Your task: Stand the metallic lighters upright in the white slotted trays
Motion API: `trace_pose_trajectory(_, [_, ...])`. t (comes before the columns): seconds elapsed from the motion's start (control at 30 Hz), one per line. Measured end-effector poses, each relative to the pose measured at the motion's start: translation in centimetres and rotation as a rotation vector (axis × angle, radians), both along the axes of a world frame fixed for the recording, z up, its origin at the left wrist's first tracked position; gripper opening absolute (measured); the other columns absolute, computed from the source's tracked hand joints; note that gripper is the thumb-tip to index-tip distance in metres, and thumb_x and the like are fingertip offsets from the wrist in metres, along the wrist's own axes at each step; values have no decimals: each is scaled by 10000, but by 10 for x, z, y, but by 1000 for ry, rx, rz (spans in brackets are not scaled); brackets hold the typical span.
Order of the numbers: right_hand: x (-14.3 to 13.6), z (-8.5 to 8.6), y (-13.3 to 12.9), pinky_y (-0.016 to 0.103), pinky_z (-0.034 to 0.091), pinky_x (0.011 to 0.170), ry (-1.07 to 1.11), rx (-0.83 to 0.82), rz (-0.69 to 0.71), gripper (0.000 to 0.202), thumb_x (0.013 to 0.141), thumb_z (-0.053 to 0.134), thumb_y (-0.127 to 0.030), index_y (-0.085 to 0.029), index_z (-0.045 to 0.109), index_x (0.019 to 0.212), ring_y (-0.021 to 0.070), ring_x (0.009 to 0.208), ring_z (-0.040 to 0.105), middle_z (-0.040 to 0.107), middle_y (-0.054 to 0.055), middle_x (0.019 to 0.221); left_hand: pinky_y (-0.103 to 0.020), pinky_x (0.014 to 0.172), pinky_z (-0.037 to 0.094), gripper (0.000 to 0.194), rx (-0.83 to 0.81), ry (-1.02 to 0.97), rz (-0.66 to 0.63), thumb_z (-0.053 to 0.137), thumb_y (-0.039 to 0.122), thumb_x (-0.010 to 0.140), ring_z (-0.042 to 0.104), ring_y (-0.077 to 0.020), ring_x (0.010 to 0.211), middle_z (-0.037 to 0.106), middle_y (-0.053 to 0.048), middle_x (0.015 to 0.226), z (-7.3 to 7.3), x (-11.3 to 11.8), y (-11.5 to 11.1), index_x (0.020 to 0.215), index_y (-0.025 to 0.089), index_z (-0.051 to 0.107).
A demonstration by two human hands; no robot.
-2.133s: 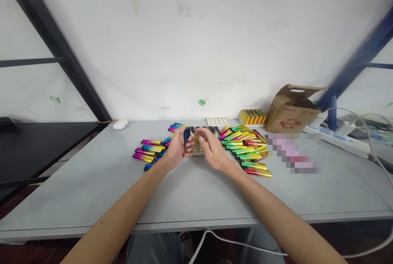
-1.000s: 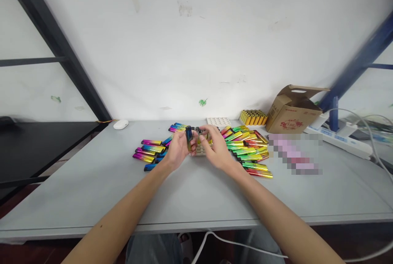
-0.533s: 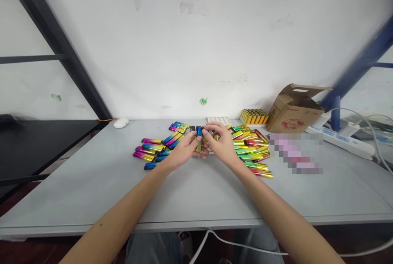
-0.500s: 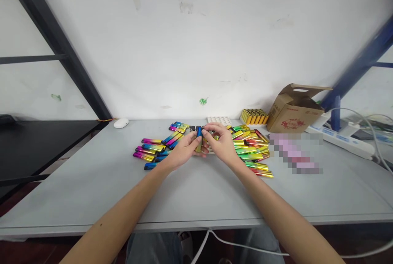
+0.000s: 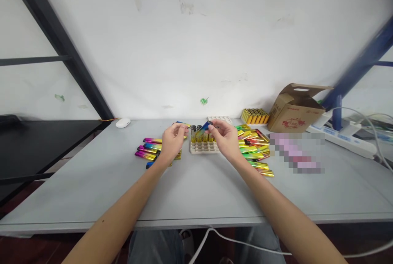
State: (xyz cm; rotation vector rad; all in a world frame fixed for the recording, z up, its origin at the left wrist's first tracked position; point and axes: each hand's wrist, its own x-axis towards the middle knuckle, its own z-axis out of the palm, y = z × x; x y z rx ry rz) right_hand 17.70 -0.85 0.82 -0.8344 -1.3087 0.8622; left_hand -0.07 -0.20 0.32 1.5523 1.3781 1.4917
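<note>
Blue-gold piece in pinched right hand

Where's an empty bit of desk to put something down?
Bare desk: in front of the white tray, between the forearms; also left, between the white case, left shiny pile and front edge. Crowded: around the tray and right shiny pile, up to the cardboard box.

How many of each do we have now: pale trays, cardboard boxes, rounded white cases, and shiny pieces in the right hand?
Pale trays: 3, counting the one under the yellow cylinders
Cardboard boxes: 1
Rounded white cases: 1
Shiny pieces in the right hand: 1
Total: 6
</note>
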Motion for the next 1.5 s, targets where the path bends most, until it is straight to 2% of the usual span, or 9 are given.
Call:
trace_pose_trajectory(0.07, [-3, -6, 0, 319, 567, 667, -44, -18, 46, 294, 777, 688, -418, -179, 632, 940, 227, 755, 723, 722, 51, 754, -325, 770, 526, 287, 63, 183, 153, 473, 410, 904, 670, -200, 843, 712, -64, 896, -5, -9, 6, 919, 179, 643])
trace_pose_trajectory(0.17, [-7, -17, -1, 330, 566, 678, -153, -42, 108, 276, 806, 655, -395, -182, 625, 979, 242, 790, 728, 731, 62, 765, -370, 866, 487, 230, 77, 615, 256, 447, 279, 899, 643, -239, 960, 698, -88, 1015, -11, -22, 13, 1007, 185, 626])
trace_pose_trajectory(0.27, [-8, -26, 0, 325, 557, 679, -261, -32, 111, 244, 829, 624, -371, -186, 627, 988, 235, 792, 723, 733, 65, 793, -444, 904, 455, 271, -84, 971, 286, 435, 261, 900, 603, -316, 1060, 665, -149, 1103, -17, -30, 15, 1079, 154, 608])
trace_pose_trajectory(0.37, [-8, -30, 3, 310, 541, 661, -334, 0, 81, 235, 847, 601, -360, -185, 637, 1000, 209, 740, 705, 726, 56, 790, -477, 911, 439, 282, -209, 1127, 274, 412, 293, 922, 606, -341, 1051, 670, -161, 1070, -21, -32, 16, 1062, 143, 605])
trace_pose_trajectory(0.53, [-8, -30, 3, 272, 479, 565, -434, 68, -1, 248, 861, 592, -369, -186, 680, 1003, 153, 604, 608, 714, 38, 795, -460, 918, 430, 260, -211, 1153, 265, 391, 286, 938, 619, -317, 1025, 685, -133, 1020, -21, -31, 16, 1039, 164, 597])
trace_pose_trajectory(0.73, [-12, -29, -1, 288, 488, 623, -505, 177, -54, 267, 886, 560, -361, -202, 718, 1030, 166, 678, 626, 744, 55, 920, -424, 868, 453, 268, -238, 1072, 253, 445, 306, 924, 606, -313, 1045, 643, -147, 1121, -19, -32, 18, 1112, 176, 584])
trace_pose_trajectory(1.13, [-13, -35, 3, 284, 486, 589, -526, 138, -60, 281, 889, 571, -408, -212, 711, 1035, 155, 562, 593, 723, 16, 743, -442, 846, 448, 306, -241, 1093, 255, 421, 323, 929, 590, -348, 1032, 641, -171, 1085, -22, -33, 17, 1101, 183, 632])
trace_pose_trajectory(1.37, [-19, -36, 1, 322, 512, 760, -717, 349, -262, 217, 930, 527, -306, -239, 688, 1060, 190, 820, 664, 737, 48, 972, -416, 822, 454, 261, -235, 1113, 248, 437, 303, 931, 609, -333, 1018, 668, -144, 1055, -20, -33, 16, 1072, 183, 621])
trace_pose_trajectory(1.5, [-19, -35, 1, 430, 443, 999, -849, 564, -401, 248, 898, 525, -202, -224, 703, 1070, 259, 1153, 542, 631, 106, 1235, -398, 824, 451, 227, -195, 1093, 256, 447, 277, 928, 610, -320, 1023, 664, -121, 1065, -18, -31, 15, 998, 203, 650])
